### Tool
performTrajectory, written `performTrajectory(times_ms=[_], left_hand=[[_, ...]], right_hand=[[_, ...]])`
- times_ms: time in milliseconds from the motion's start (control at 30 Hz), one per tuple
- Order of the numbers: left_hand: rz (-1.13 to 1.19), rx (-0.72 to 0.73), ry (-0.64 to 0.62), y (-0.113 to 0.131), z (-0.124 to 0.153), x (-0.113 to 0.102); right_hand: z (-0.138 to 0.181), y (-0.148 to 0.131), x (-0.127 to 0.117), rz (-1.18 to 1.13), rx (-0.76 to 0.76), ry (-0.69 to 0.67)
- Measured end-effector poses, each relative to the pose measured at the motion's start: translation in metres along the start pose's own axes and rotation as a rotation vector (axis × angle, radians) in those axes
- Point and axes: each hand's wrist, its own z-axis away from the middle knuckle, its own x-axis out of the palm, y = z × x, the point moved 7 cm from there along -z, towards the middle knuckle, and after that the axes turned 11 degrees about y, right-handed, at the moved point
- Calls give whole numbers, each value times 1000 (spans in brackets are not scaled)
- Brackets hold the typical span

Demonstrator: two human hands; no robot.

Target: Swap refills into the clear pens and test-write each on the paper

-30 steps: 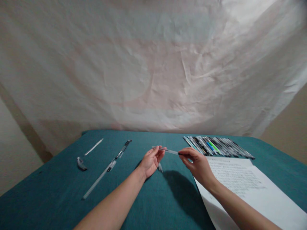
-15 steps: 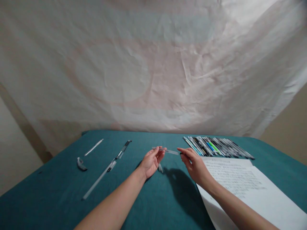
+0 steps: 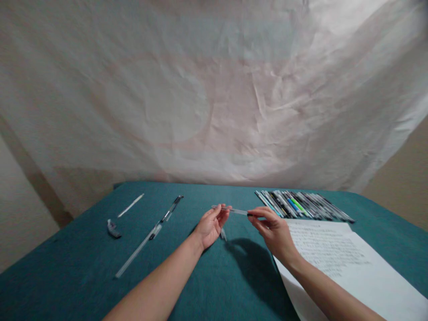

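A clear pen barrel (image 3: 239, 211) is held almost level above the table. My left hand (image 3: 210, 227) is closed around its left part between thumb and fingers. The thumb and fingers of my right hand (image 3: 271, 227) pinch the barrel's small black end. Below my left hand, partly hidden by it, a short clear piece (image 3: 223, 235) shows; whether it lies on the table or is held, I cannot tell. To the left lie a long clear tube (image 3: 133, 253), a pen cap with a clip (image 3: 155, 232) and a dark slim pen part (image 3: 172, 208).
On the teal tablecloth (image 3: 83, 267) at far left are a thin white stick (image 3: 131, 205) and a curved grey-black object (image 3: 113, 229). A row of several pens (image 3: 301, 205) lies at back right. Handwritten paper sheets (image 3: 364, 285) lie beneath my right forearm. A pale sheet (image 3: 207, 89) hangs behind.
My right fingers have closed from a looser, more stretched pose into a pinch on the black end of the barrel. My left hand and the barrel have hardly moved.
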Motion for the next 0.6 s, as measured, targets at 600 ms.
performTrajectory(times_ms=[600], left_hand=[[-51, 21, -67, 0, 2, 4]], right_hand=[[0, 2, -3, 88, -25, 19]])
